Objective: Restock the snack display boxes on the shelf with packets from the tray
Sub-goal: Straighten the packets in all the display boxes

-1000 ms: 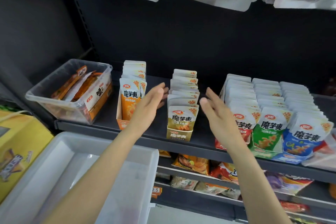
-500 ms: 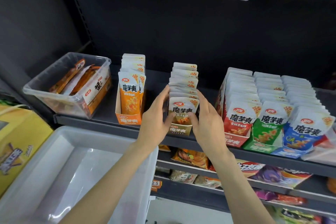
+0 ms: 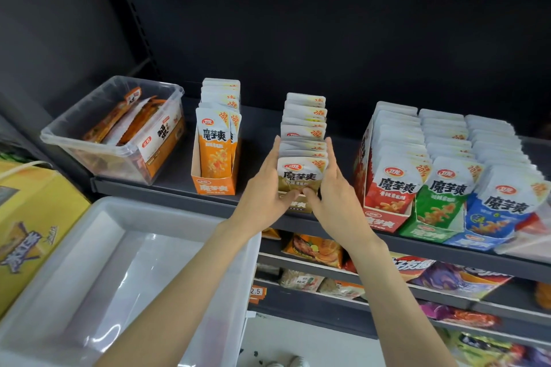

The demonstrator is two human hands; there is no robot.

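**Both hands clamped on the brown box, centre frame**

Left hand (image 3: 262,194) and right hand (image 3: 334,199) flank the brown display box (image 3: 298,205) on the shelf (image 3: 167,188) — fingers straight up along the box sides, thumbs meeting on the front face of the front packet (image 3: 302,174). Flat squeeze from both sides, palms facing each other, narrow gap set by the box width.

Brown box: long axis runs from the shelf's front edge back toward the dark rear panel. Packets stand upright in a row, faces toward the camera, top edges up; the row leans back slightly.

Orange display box (image 3: 213,185) just left of centre, same orientation, packets upright, apart from the brown one. Red box (image 3: 384,217), green box (image 3: 429,229) and blue box (image 3: 477,240) sit side by side at right, touching, full rows running front to back.

Clear tub (image 3: 119,155) at upper left of the shelf holds orange packets lying tilted. White tray (image 3: 125,211) at lower left, below the shelf edge — inside looks bare. Yellow carton (image 3: 35,223) at far left edge. Lower shelves carry mixed snack bags, blurred.
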